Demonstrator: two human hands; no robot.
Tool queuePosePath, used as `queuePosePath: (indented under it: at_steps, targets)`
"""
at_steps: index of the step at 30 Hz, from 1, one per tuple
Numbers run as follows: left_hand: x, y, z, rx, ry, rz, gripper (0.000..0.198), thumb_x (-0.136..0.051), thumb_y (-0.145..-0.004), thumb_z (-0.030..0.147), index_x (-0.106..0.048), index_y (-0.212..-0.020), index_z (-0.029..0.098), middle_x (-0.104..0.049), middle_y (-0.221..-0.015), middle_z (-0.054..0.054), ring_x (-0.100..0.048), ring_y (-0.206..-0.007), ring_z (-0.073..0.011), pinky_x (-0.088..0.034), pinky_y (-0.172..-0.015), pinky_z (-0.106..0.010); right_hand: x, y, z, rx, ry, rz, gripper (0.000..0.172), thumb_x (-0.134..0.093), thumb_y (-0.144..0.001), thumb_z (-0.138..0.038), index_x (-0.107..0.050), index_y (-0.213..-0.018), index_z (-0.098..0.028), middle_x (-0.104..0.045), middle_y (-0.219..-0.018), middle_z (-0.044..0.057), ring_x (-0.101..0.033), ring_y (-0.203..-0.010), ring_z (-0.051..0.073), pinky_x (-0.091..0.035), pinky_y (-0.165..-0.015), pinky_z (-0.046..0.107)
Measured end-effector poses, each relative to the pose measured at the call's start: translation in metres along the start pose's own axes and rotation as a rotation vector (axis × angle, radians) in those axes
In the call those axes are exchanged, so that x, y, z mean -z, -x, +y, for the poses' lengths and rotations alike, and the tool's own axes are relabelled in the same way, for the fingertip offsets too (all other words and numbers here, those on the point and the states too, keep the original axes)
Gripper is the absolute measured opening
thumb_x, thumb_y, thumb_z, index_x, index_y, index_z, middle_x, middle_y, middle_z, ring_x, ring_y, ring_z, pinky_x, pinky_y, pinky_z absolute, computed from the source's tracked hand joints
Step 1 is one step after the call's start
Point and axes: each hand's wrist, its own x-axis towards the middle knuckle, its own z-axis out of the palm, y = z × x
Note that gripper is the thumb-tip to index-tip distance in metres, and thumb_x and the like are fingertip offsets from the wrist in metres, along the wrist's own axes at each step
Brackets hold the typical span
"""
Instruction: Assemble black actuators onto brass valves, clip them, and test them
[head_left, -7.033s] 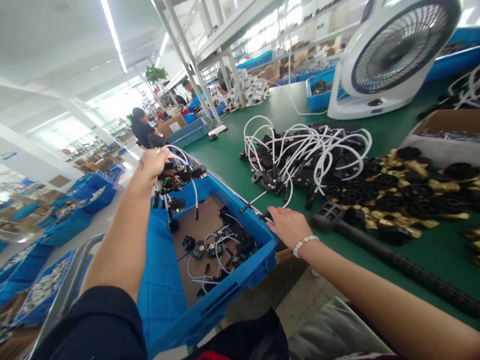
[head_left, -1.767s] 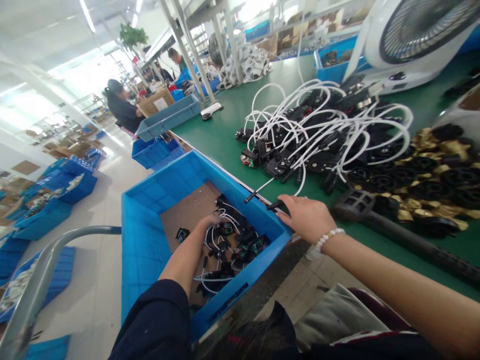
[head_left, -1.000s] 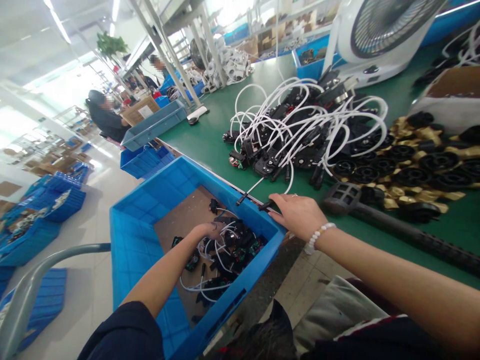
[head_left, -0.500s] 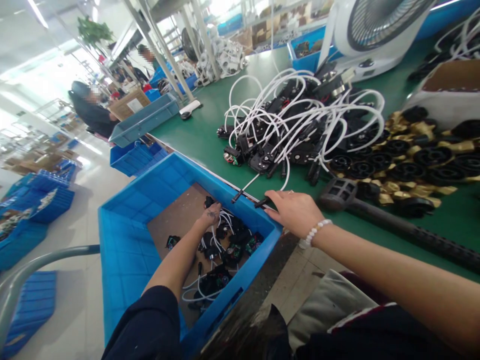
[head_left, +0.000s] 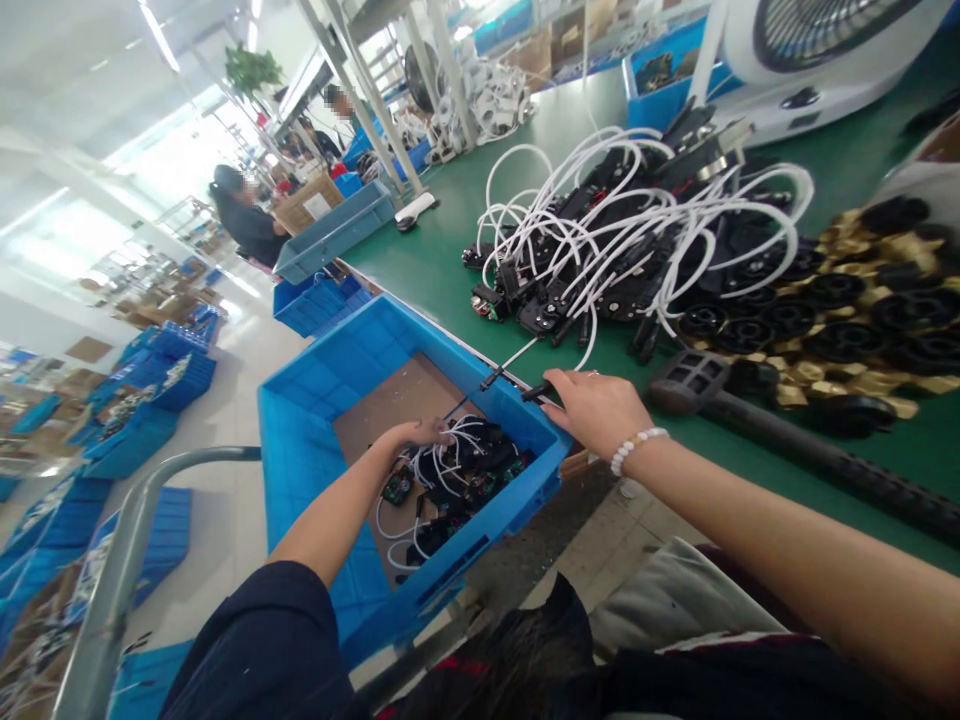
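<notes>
My left hand reaches into a blue plastic bin, its fingers bent against a bunch of white cables. What lies between those fingertips is hidden. Black housings with circuit boards lie under and around it on the bin's brown floor. At the bench edge, my right hand, with a beaded bracelet on the wrist, pinches a black cable plug. Left of it, another black plug on a white cable hangs out over the bin's rim.
On the green bench lies a heap of black cabled assemblies. Beside it are a black ribbed handle and a pile of black and gold parts. A white fan stands behind. A grey rail curves at left.
The view has shifted, so bench and bin appear further right. My left hand has moved off the black part at the bin's far side. My right hand keeps its pinch on the plug.
</notes>
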Motion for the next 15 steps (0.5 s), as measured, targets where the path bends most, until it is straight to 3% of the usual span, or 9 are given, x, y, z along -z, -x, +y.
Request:
queuePosePath:
  at_steps: [3,8,11,15]
  targets:
    - [-0.010,0.030,0.005,0.038,0.264,0.014,0.029,-0.053,-0.099,0.036,-0.061,-0.088,0.010,-0.058,-0.075,-0.001,-0.056,-0.066,-0.0100,-0.051,-0.066,-0.026,0.001,0.000,0.000,0.012,-0.018,0.001,0.032,-0.051,-0.097,-0.035,-0.058,-0.120,-0.015,-0.069,-0.104,0.012,-0.066,-0.093,0.026,-0.032,-0.063,0.030]
    - [-0.020,0.052,0.028,0.150,0.609,0.231,0.034,-0.047,-0.101,0.040,-0.055,-0.083,0.011,-0.041,-0.061,0.005,-0.039,-0.049,-0.0062,-0.038,-0.050,-0.020,0.003,0.001,0.000,0.034,-0.036,0.012,0.030,-0.051,-0.096,-0.033,-0.057,-0.118,-0.013,-0.069,-0.104,0.014,-0.066,-0.095,0.026,-0.032,-0.063,0.029]
    - [-0.007,0.069,0.040,0.213,0.754,0.381,0.033,-0.050,-0.100,0.036,-0.052,-0.078,0.012,-0.036,-0.057,0.006,-0.031,-0.045,-0.0046,-0.030,-0.044,-0.017,0.003,0.002,0.000,0.045,-0.048,0.017,0.027,-0.051,-0.096,-0.032,-0.057,-0.114,-0.012,-0.068,-0.103,0.015,-0.066,-0.095,0.026,-0.033,-0.063,0.030]
    - [0.028,0.118,0.055,0.252,0.884,0.628,0.032,-0.048,-0.101,0.032,-0.050,-0.076,0.012,-0.029,-0.053,0.008,-0.024,-0.041,-0.0036,-0.022,-0.040,-0.017,0.002,0.003,0.000,0.064,-0.071,0.032,0.027,-0.051,-0.096,-0.030,-0.056,-0.114,-0.012,-0.068,-0.102,0.015,-0.066,-0.094,0.026,-0.034,-0.064,0.030]
